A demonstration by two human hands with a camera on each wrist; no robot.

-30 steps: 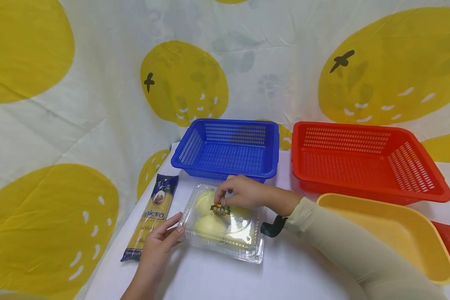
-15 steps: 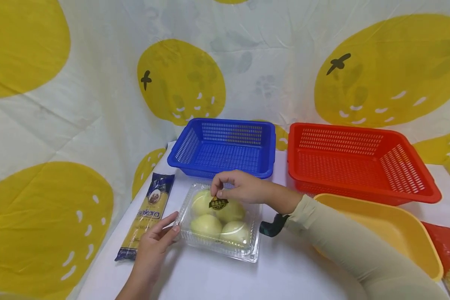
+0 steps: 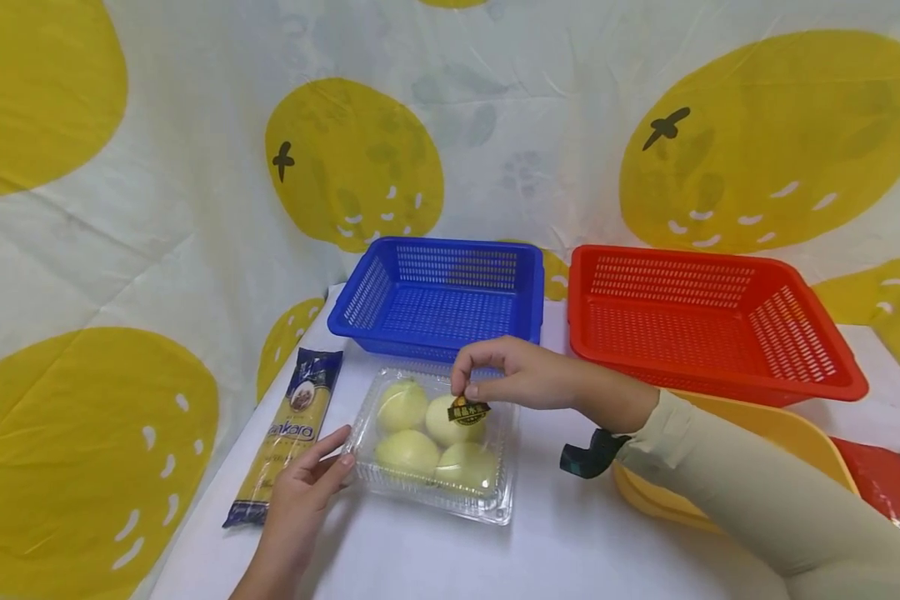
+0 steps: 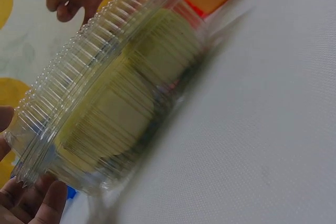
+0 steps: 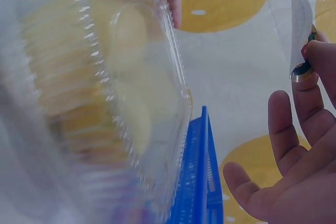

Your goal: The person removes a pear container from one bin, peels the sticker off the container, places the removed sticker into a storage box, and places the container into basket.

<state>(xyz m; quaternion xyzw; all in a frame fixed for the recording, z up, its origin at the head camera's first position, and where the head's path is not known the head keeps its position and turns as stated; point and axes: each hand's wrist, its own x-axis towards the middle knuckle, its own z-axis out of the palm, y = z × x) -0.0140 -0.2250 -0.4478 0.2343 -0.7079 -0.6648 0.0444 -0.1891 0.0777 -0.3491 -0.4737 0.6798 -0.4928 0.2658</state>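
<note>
A clear lidded plastic box (image 3: pixel 390 500) with several pale yellow-green round fruits (image 3: pixel 407 454) rests on the white table. At its left edge my left hand (image 3: pixel 300 492) holds the side, thumb and fingers around the rim; the left wrist view shows those fingers (image 4: pixel 50 200) at the box corner. Above the lid, my right hand (image 3: pixel 521 375) pinches a dark and gold sticker (image 3: pixel 468 412) between thumb and forefinger. In the right wrist view the sticker (image 5: pixel 302 35) stands off the box, its pale back showing, and the other fingers of the hand (image 5: pixel 302 177) are spread.
Behind the box stands a blue basket (image 3: pixel 450 346), with a red basket (image 3: pixel 720 375) to its right. A yellow tray (image 3: pixel 780 425) lies partly under the right sleeve. The pasta packet (image 3: pixel 285 429) is at the left, a red packet (image 3: pixel 885 483) at the far right.
My right hand has lifted the sticker off the lid and moved right with it. The lid's top now shows no label. My left hand stays at the box's left edge.
</note>
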